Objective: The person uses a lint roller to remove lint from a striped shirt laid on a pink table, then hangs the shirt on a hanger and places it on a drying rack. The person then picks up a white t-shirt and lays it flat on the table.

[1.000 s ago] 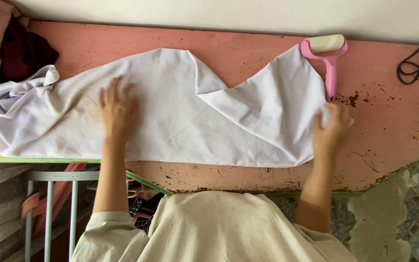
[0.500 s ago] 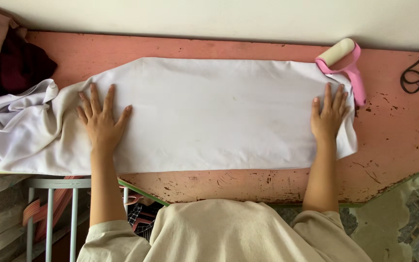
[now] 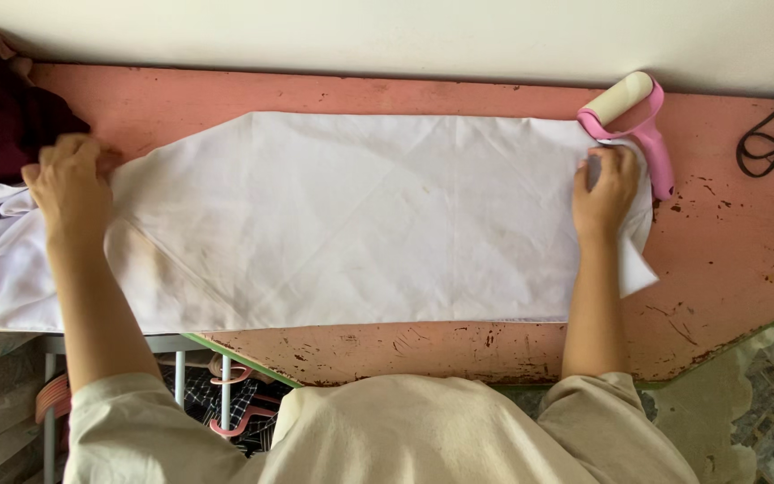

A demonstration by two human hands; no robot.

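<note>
White cloth (image 3: 360,215) lies flat on pink bench (image 3: 727,260), spanning both hands. Left hand (image 3: 69,184) bunches its left end; right hand (image 3: 606,188) pinches the right edge, beside a pink lint roller (image 3: 633,116).

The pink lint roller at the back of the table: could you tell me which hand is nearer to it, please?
Right. The right hand rests on the white cloth just beside the lint roller; the left hand is at the cloth's far end.

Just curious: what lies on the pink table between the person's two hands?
In the head view, only the flat white cloth spans from the left hand to the right hand; nothing rests on it.
</note>
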